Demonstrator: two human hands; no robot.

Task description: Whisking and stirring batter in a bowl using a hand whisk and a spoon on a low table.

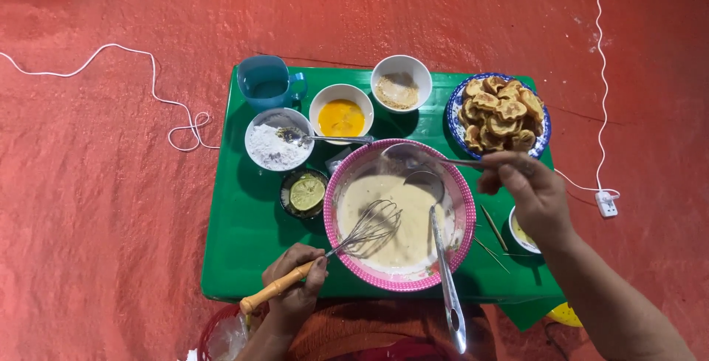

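On the green desk (244, 257), the left hand (295, 287) gripped a wooden-handled wire whisk (369, 229) in pale batter inside the pink-rimmed round bowl (461, 217); the right hand (532, 195) pinched a metal spoon (413, 155) over it. Tipping slowly while whisking would likely avoid lumps.

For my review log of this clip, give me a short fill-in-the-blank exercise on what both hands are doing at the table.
1. The left hand holds a ____ by its wooden handle.
2. The right hand holds a spoon over the ____ bowl of batter.
3. The table is ____ in colour.
4. The plate of fried pieces has a ____ rim.

Missing words: whisk; pink; green; blue
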